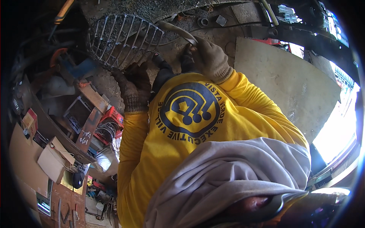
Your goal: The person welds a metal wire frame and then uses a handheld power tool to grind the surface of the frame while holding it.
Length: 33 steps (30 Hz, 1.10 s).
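Note:
A round metal grate point(127, 40) with parallel bars and a curved rim stands in front of me at the upper left. My left hand point(136, 84), in a dark brown knit glove, is closed at the grate's near edge; its fingertips are in shadow. My right hand point(213, 57), in a lighter brown glove, is wrapped around a pale, slightly curved flat stick point(176, 30). The stick's far end lies close to the grate's right rim; I cannot tell whether they touch.
A large flat metal sheet point(287, 85) lies to my right. On the left are a rusty steel beam point(85, 131), a red plastic crate point(113, 117) and an open cardboard box point(56, 159). An orange-handled tool point(64, 11) is at the upper left. A dark cable crosses the ground ahead.

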### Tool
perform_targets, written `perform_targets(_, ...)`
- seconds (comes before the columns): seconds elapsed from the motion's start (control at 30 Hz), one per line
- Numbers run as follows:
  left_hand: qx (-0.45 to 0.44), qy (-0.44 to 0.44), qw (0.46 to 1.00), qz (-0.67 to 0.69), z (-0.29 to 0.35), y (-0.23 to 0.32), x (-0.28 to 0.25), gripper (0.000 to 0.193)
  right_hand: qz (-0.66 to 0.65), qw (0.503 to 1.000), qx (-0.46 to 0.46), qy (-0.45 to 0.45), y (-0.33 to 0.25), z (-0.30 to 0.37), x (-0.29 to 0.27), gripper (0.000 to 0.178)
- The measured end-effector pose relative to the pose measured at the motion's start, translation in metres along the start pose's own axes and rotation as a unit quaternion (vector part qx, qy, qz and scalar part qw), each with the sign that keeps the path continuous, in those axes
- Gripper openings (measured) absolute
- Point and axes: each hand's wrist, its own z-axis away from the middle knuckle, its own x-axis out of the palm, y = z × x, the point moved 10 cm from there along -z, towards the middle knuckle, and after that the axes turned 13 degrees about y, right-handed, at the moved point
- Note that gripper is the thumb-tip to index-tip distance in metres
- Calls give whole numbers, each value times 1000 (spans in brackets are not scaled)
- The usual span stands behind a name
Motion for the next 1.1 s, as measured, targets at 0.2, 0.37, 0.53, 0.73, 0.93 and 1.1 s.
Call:
perform_targets(0.2,0,-10,1000,14,2,0,11,64,38,997,67,-21,3,-2,0,34)
perform_targets(0.37,-22,-117,987,104,-8,11,25,57,-20,996,59,70,13,-1,-24,35)
perform_targets(0.53,-77,-213,960,166,-4,37,27,44,-126,979,69,145,22,-20,-56,25)
perform_targets(0.73,-71,-330,933,126,54,63,65,29,-107,949,157,253,75,-75,-95,31)
perform_targets(0.93,-100,-377,907,159,102,79,101,22,55,956,82,278,54,-137,-118,38)
perform_targets(1.1,-135,-393,899,139,118,73,120,21,126,966,92,207,61,-166,-95,35)
